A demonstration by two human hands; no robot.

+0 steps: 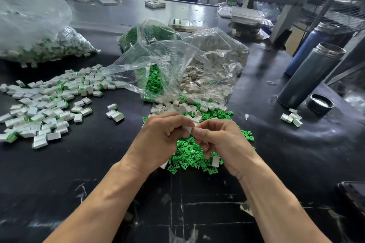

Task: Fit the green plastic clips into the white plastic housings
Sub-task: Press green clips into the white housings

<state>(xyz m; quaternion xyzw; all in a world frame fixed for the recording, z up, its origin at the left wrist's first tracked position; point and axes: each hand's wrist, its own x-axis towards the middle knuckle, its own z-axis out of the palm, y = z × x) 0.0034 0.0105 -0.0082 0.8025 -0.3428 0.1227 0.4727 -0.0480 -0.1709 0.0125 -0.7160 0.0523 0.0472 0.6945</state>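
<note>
My left hand (162, 136) and my right hand (221, 142) meet over a heap of loose green clips (190, 154) on the black table. Between their fingertips they pinch one small white housing (187, 129). Whether a clip sits in it is hidden by my fingers. Another white housing (215, 161) is tucked under the curled lower fingers of my right hand. Empty white housings (183, 109) lie just beyond my hands, spilling from an open clear bag (197, 77) with more green clips inside.
A spread of white housings with green clips fitted (47, 104) covers the table at left, with a full bag (49, 47) behind. Two metal flasks (310, 73) and a black lid (319, 103) stand at right. A few housings (292, 118) lie near the lid.
</note>
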